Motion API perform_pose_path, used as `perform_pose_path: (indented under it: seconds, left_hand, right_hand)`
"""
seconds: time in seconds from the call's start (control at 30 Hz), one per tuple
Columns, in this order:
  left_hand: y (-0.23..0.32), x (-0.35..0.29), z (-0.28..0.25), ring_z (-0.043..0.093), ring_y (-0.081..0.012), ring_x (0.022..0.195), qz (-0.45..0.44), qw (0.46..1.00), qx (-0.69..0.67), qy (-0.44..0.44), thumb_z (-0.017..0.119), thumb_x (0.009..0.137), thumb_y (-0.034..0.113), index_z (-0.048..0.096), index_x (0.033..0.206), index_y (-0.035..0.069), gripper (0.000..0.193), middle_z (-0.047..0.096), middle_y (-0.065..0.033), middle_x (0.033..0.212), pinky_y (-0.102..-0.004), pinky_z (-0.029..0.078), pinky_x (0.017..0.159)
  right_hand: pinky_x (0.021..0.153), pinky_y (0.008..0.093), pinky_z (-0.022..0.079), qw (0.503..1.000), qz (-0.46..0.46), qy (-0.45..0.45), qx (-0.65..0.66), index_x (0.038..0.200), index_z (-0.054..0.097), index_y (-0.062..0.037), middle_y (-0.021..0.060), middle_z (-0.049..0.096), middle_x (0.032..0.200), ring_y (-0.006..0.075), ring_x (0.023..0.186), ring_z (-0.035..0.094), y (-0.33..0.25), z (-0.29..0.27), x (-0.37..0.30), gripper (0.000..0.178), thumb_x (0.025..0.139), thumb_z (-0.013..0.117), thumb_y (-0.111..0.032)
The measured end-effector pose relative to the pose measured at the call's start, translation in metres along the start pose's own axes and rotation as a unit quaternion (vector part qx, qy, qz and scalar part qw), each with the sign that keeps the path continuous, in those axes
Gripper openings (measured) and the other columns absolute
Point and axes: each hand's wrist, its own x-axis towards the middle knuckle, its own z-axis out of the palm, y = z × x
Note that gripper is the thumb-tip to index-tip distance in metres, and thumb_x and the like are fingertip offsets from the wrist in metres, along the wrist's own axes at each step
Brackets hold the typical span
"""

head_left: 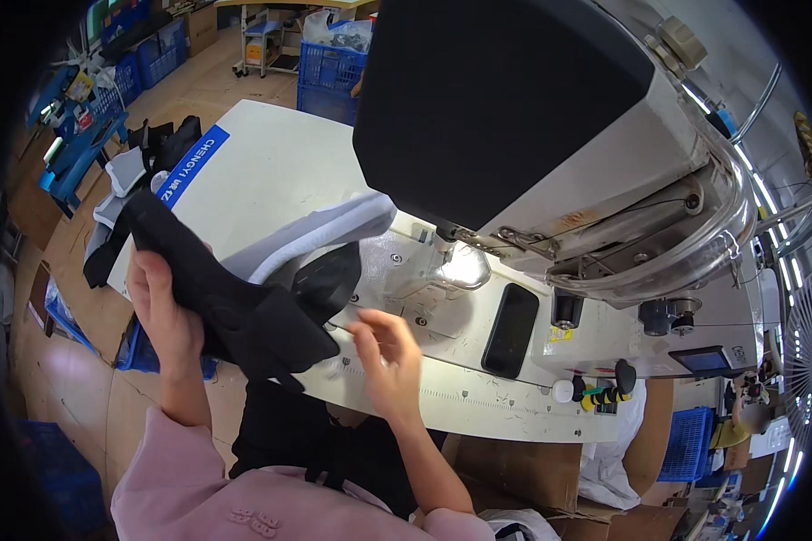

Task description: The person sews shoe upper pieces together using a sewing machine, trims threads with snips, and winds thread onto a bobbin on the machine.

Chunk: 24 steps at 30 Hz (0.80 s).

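My left hand is wrapped round a thick black padded fabric piece with a pale grey lining, holding it up tilted above the near left part of the sewing table. The piece looks like a brace or support; its exact kind does not show. Beside its right edge, my right hand has thumb and forefinger brought together. Whatever they pinch is too small to name. A sewing machine stands to the right, its lamp lighting the needle area.
A black phone lies on the table right of the needle area. More black and grey padded pieces are heaped off the table's left edge. Blue crates stand behind, a cardboard box below right. Small thread tools sit at the table's right end.
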Motion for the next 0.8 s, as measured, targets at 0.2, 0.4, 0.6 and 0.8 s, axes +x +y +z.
perform_pose_path:
  seconds: [0.2,0.4,0.6,0.8]
  left_hand:
    - [-0.001,-0.033,0.01,0.064,-0.0184,0.089,0.023,0.999,-0.007,-0.029,0.051,0.104,0.057,0.05,0.13,-0.004,0.066,0.062,-0.0114,0.102,-0.0282,0.05,0.077]
    - [-0.018,-0.038,0.037,0.061,-0.0127,0.094,-0.032,0.98,0.133,-0.146,0.058,0.105,0.036,0.054,0.133,-0.006,0.051,0.065,-0.0059,0.104,-0.0273,0.049,0.084]
    - [-0.021,-0.019,0.101,0.065,-0.0153,0.081,-0.078,0.883,0.143,-0.441,0.07,0.099,0.024,0.061,0.119,-0.006,0.036,0.073,-0.0117,0.091,-0.0299,0.052,0.076]
    - [-0.013,-0.017,0.126,0.067,-0.016,0.079,-0.11,0.896,0.088,-0.42,0.069,0.1,0.027,0.063,0.115,-0.005,0.036,0.074,-0.0135,0.091,-0.0304,0.053,0.074]
  right_hand:
    - [0.08,0.0233,0.051,0.956,0.03,0.003,0.292,0.111,0.065,-0.0022,0.0009,0.07,0.1,0.0066,0.088,0.063,0.0,0.017,0.033,0.02,0.101,0.07,-0.018]
    - [0.06,0.0206,0.036,0.97,-0.173,0.161,0.05,0.095,0.069,0.0037,-0.0039,0.061,0.077,0.0013,0.069,0.047,-0.022,-0.032,0.027,0.02,0.102,0.068,-0.016]
    - [0.082,0.0214,0.052,0.975,-0.1,0.187,-0.072,0.128,0.048,0.0036,0.0128,0.066,0.117,0.013,0.098,0.066,-0.041,-0.06,0.017,0.039,0.096,0.07,0.003]
    - [0.065,0.0172,0.044,0.959,-0.18,0.193,-0.107,0.107,0.071,0.0045,0.0029,0.071,0.086,0.0021,0.077,0.057,-0.04,-0.071,0.017,0.011,0.097,0.07,0.001]
